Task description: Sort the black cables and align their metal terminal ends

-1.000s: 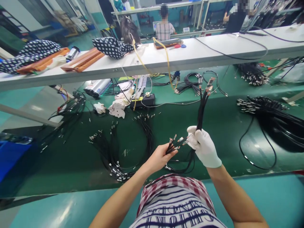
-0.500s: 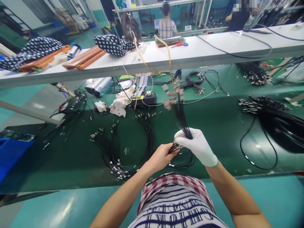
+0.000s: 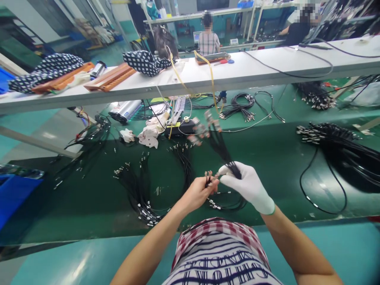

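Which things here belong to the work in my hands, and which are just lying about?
Part of the work:
black cable bundle in the gloved right hand
cable ends in the bare left hand
probably the similar loose cables on the green bench

Seemingly just lying about:
checked cloth and brown slotted piece, both on the white shelf

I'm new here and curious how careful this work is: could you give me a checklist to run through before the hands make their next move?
1. Right hand gripping its cable bundle: ok, fingers closed around it.
2. Left hand holding its cable ends: ok, tips stick out.
3. Gloves on both hands: not ok, only the right wears a white glove.
4. Raised connectors undamaged: cannot tell, blurred.
5. Far-right cable pile apart from the hands: ok.
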